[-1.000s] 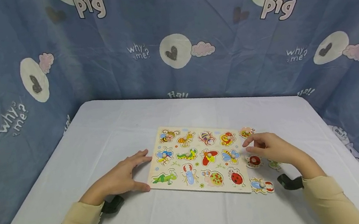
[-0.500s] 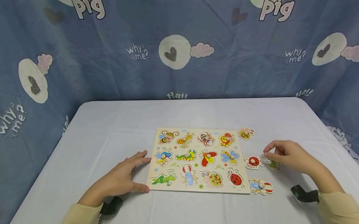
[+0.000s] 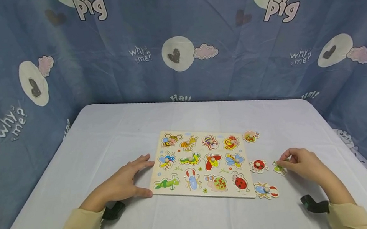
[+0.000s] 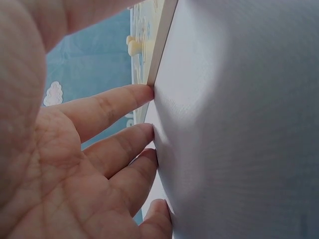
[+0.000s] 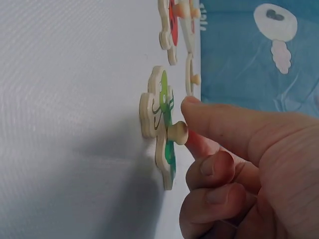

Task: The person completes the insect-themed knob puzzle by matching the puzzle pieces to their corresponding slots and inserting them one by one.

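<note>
A wooden insect puzzle board [image 3: 203,194] lies flat, with knobbed insect pieces in its upper rows. My left hand [image 3: 122,180] is spread at the board's left side; in the left wrist view a fingertip [image 4: 144,93] touches its edge. On the right, my right hand [image 3: 303,164] is at the green grasshopper piece [image 3: 279,168]. In the right wrist view, thumb and index finger flank its wooden knob [image 5: 178,133], the thumb tip a little apart from it. The other fingers are curled loosely. A ladybug piece [image 3: 258,165] lies between board and right hand.
A blue beetle piece [image 3: 266,190] lies by the board's lower right corner. Near the upper right corner is a snail piece [image 3: 251,136]. All rest on a white-covered table [image 3: 119,127]; a blue printed curtain [image 3: 151,80] hangs behind.
My right hand has moved from the board's right edge, rightward and toward me, to the grasshopper piece. The left hand has stayed at the board's left side.
</note>
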